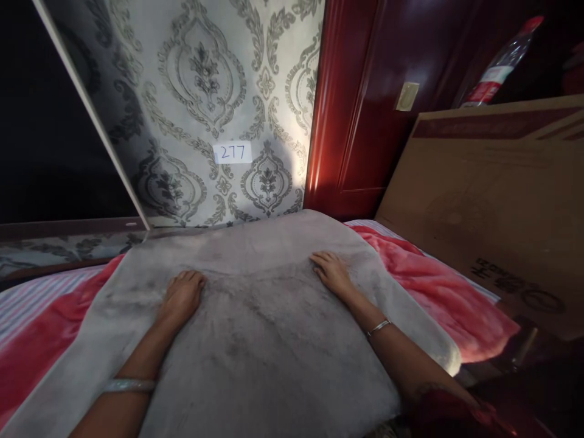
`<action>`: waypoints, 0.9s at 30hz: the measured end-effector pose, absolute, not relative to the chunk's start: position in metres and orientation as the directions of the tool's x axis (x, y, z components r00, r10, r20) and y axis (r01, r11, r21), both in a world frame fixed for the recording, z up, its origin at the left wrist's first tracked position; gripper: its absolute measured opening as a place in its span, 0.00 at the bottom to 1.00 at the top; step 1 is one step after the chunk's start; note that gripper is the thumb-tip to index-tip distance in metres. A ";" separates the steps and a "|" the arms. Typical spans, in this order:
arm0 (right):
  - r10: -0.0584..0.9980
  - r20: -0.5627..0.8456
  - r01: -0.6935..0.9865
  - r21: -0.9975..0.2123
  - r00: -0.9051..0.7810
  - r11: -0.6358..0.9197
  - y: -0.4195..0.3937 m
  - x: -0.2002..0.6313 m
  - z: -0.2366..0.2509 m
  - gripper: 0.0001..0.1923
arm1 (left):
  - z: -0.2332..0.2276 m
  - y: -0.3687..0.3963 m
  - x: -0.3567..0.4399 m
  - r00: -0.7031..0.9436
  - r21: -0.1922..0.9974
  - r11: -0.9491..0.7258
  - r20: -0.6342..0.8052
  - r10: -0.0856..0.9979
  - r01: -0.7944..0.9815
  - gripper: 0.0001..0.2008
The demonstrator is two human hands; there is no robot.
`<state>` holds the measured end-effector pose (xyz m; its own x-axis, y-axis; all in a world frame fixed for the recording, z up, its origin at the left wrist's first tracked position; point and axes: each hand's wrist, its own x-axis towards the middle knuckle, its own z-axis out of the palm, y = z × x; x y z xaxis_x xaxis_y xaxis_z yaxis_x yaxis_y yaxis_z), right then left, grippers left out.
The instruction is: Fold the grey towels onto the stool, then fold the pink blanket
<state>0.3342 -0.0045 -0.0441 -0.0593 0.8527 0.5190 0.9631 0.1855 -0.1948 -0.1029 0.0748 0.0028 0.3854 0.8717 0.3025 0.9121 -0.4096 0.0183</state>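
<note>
A plush grey blanket (264, 340) is spread out in front of me, with a shallow crease running between my hands. On its left half, my left hand (182, 295) is closed, its fingers bent together into the fabric; the fingertips are partly hidden. A pale bangle circles that wrist. Farther right, my right hand (335, 274) rests on the same blanket with fingers stretched and slightly apart, pointing left. It wears a thin silver bracelet.
A red-pink blanket (424, 286) and a striped sheet (50, 298) show beneath the grey one. A large cardboard box (483, 201) stands at the right, a plastic bottle (497, 73) above it. Behind are patterned wallpaper (201, 79), a paper marked 277 (233, 152) and a dark screen (55, 121).
</note>
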 end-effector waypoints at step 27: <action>0.784 0.603 0.898 -0.252 -0.147 0.362 0.012 0.322 -0.047 0.10 | 0.010 0.075 -0.117 0.310 0.150 -0.446 0.527 0.791 0.882 0.08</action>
<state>0.3224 0.0122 -0.0468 -0.1465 0.7841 0.6030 0.8976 0.3616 -0.2521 -0.1171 0.0746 0.0105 0.3105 0.7908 0.5275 0.8821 -0.4464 0.1501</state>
